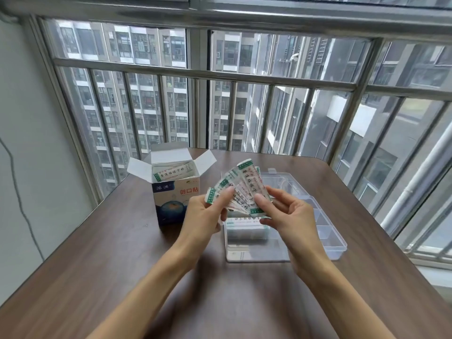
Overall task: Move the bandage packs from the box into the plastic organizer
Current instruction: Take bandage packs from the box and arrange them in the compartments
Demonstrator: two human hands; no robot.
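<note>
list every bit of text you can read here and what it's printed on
"创口贴" in orange: front of the box.
White brand characters on the box's blue band, upper left: too blurred to read.
Dark characters along the bandage packs fanned between the left hand and right hand: too blurred to read.
Print on the packs left in the box and those lying in the plastic organizer: too small to read.
</note>
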